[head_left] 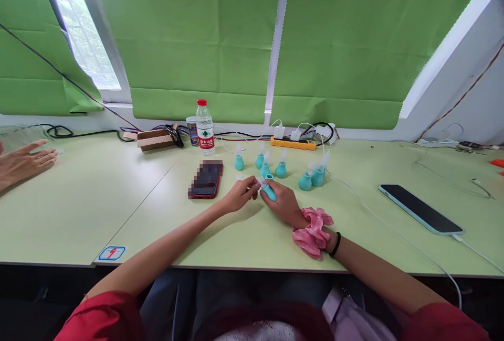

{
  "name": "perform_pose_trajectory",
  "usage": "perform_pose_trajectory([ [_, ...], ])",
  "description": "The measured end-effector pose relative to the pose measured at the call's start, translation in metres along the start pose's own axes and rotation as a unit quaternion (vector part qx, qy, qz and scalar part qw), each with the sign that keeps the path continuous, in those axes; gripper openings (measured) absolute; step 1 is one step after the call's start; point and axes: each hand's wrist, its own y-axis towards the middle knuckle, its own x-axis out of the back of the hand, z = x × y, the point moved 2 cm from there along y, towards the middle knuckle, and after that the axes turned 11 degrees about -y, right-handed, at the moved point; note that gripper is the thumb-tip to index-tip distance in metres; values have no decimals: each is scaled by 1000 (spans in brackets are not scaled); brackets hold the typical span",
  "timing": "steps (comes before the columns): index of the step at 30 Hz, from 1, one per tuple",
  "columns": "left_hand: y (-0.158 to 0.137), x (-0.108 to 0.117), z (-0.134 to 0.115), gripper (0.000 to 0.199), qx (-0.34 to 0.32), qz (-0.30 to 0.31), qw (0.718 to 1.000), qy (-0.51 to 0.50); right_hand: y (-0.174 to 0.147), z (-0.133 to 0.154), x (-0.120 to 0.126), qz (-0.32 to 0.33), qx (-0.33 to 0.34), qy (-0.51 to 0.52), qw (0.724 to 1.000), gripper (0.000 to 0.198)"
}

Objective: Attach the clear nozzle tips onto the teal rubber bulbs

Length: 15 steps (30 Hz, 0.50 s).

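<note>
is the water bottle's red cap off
No, the red cap sits on top of the water bottle, which stands upright at the back of the table beside a small can.

Office, desk (118, 194), power strip (293, 144), phones (419, 208)

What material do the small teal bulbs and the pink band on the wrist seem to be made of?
The teal bulbs look like soft matte rubber or silicone, with no sharp glare, and have pale translucent tips, probably plastic. The right hand holds one such bulb while the left hand touches its tip. The pink band looks like gathered satin-like fabric, showing folds and a soft sheen.
</note>
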Motion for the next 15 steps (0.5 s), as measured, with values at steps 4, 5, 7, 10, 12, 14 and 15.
perform_pose_trajectory([
  [4,-2,-2,-3,26,-7,-26,996,81,-1,2,0,-5,-2,-35,999,29],
  [5,-2,-3,-3,26,-6,-32,996,81,-1,2,1,-6,-8,-43,999,29],
  [7,-1,-3,-3,26,-6,-39,998,57,0,3,2,-7,-27,-57,998,29],
  [10,1,-3,-1,26,-1,-39,999,-24,0,3,3,0,-43,-66,997,30],
  [12,2,-3,2,28,6,-43,997,-69,1,4,3,3,-31,-60,998,30],
  [14,4,-2,5,30,12,-38,994,-103,0,5,3,2,-15,-47,999,29],
  [15,4,-2,5,31,14,-30,992,-120,0,5,3,2,-10,-39,999,29],
])
